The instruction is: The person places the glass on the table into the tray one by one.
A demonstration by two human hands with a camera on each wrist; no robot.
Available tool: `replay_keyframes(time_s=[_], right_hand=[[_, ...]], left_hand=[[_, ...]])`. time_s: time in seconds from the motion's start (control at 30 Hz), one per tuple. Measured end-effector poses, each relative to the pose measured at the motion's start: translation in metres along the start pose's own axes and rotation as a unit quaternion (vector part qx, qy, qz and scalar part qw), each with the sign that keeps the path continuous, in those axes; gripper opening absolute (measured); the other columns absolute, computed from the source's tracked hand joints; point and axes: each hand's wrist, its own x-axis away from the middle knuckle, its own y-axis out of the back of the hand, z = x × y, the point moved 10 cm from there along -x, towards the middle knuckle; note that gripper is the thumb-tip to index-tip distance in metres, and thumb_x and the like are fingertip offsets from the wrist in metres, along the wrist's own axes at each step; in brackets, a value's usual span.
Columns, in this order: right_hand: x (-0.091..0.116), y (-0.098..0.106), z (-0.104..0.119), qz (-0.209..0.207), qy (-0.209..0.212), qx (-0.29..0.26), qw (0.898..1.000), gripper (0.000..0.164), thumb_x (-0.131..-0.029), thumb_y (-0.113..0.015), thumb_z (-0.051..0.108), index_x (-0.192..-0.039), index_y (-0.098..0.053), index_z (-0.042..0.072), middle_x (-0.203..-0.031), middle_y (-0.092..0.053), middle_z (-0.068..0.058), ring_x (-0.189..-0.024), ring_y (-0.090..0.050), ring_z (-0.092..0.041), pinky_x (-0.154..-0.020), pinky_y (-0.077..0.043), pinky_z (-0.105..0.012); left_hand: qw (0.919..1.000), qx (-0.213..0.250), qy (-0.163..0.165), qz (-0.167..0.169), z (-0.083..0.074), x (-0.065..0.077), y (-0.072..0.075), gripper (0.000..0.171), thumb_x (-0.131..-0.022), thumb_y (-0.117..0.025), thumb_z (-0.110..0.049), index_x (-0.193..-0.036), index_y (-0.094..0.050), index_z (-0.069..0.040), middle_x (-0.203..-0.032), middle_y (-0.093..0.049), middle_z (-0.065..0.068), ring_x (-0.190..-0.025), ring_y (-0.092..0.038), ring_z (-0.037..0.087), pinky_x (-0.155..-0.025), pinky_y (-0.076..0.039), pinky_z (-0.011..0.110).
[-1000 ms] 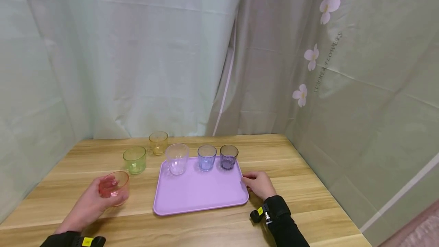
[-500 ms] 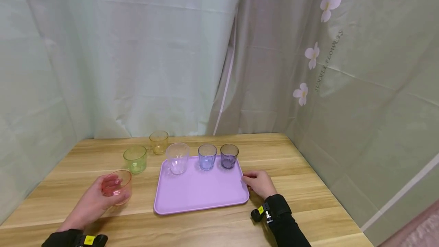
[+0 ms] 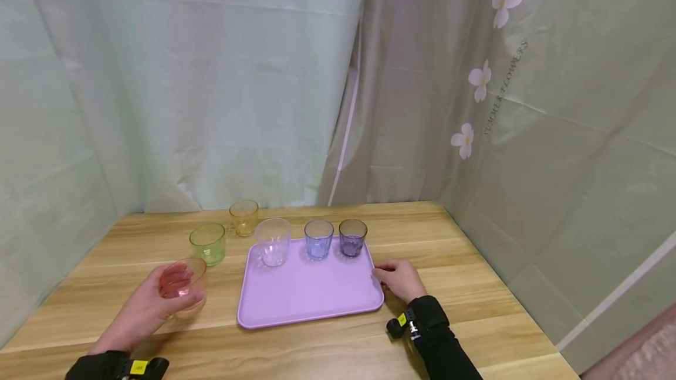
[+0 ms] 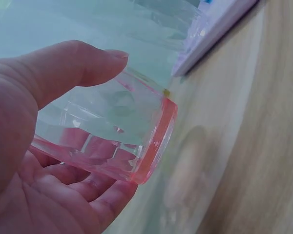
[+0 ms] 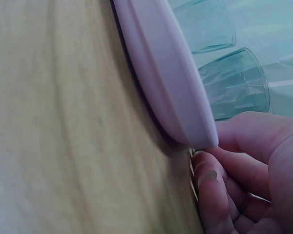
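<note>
While the L hand point(image 3: 148, 308) grips the pink glass point(image 3: 198, 277) just L of the lilac tray point(image 3: 301, 301), thumb on the near wall & fingers curled close together round the other side, the base looks clear of the table point(image 3: 475, 333) in the L wrist view. Glass is roughly upright, near the green glass point(image 3: 209, 246), w/ the yellow glass point(image 3: 245, 219) further back. Prob. light & stiff; smooth wall, so slippery; fragile if real glass (can't tell glass vs. plastic). Best hold: mid-wall, thumb opp. fingers, not the thin rim. R hand point(image 3: 404, 281) pinches the tray's R edge, thumb above, fingertips low by the rim. Tray looks stiff & fairly light, best held by that rim; the clear glass point(image 3: 273, 244), blue glass point(image 3: 318, 241) & dark purple glass point(image 3: 352, 239) stand along its far side & would prob. slide if tilted.
</note>
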Motion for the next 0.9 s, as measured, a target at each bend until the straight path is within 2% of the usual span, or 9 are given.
replay_keyframes(time_s=[0.1,0.17,0.27,0.33,0.63,0.9], right_hand=[[0.0,0.0,0.001,0.002,0.001,0.002,1.0,0.021,-0.097,-0.08,0.018,-0.11,-0.085,0.002,-0.095,-0.08,-0.007,-0.076,-0.067,-0.013,-0.069,-0.056,-0.03],[0.0,0.001,0.001,0.003,0.001,0.003,1.0,0.021,-0.098,-0.08,0.018,-0.11,-0.085,0.002,-0.096,-0.08,-0.007,-0.076,-0.067,-0.013,-0.069,-0.056,-0.03],[0.0,0.001,0.001,0.003,0.0,0.002,1.0,0.021,-0.098,-0.08,0.018,-0.11,-0.085,0.002,-0.096,-0.08,-0.007,-0.076,-0.067,-0.013,-0.069,-0.056,-0.03],[0.0,0.001,0.001,0.002,0.0,0.001,1.0,0.021,-0.098,-0.08,0.018,-0.11,-0.085,0.002,-0.095,-0.08,-0.007,-0.076,-0.067,-0.013,-0.069,-0.056,-0.03],[0.001,-0.001,0.001,0.002,-0.005,-0.007,1.0,0.02,-0.098,-0.08,0.018,-0.11,-0.085,0.003,-0.095,-0.08,-0.006,-0.076,-0.067,-0.013,-0.068,-0.056,-0.028],[0.003,0.0,0.005,0.002,-0.004,-0.003,1.0,0.02,-0.098,-0.079,0.017,-0.11,-0.084,0.001,-0.095,-0.08,-0.008,-0.076,-0.069,-0.014,-0.068,-0.057,-0.028]], left_hand=[[1.0,0.001,-0.006,0.0,-0.005,0.001,0.0,0.105,-0.1,-0.08,-0.049,-0.165,-0.023,0.01,-0.163,-0.042,0.039,-0.144,-0.051,0.051,-0.102,-0.061,0.04],[0.9999,0.004,-0.01,-0.001,-0.009,0.002,0.001,0.104,-0.1,-0.079,-0.049,-0.165,-0.024,0.01,-0.163,-0.042,0.038,-0.145,-0.051,0.051,-0.098,-0.061,0.031],[0.9998,0.006,-0.021,-0.004,-0.014,0.003,0.001,0.101,-0.1,-0.08,-0.047,-0.165,-0.026,0.009,-0.162,-0.044,0.038,-0.144,-0.052,0.051,-0.089,-0.056,0.016],[0.9995,0.01,-0.029,-0.007,-0.018,0.004,0.001,0.1,-0.1,-0.081,-0.046,-0.164,-0.027,0.009,-0.161,-0.045,0.037,-0.143,-0.053,0.051,-0.085,-0.051,0.011],[0.9991,0.005,-0.041,-0.008,-0.036,0.009,-0.002,0.098,-0.1,-0.08,-0.047,-0.164,-0.029,0.008,-0.158,-0.049,0.035,-0.139,-0.057,0.047,-0.085,-0.053,0.013],[0.9979,0.017,-0.063,-0.003,-0.053,0.01,-0.009,0.095,-0.101,-0.081,-0.04,-0.165,-0.029,0.007,-0.159,-0.049,0.036,-0.139,-0.059,0.046,-0.087,-0.055,0.015]])
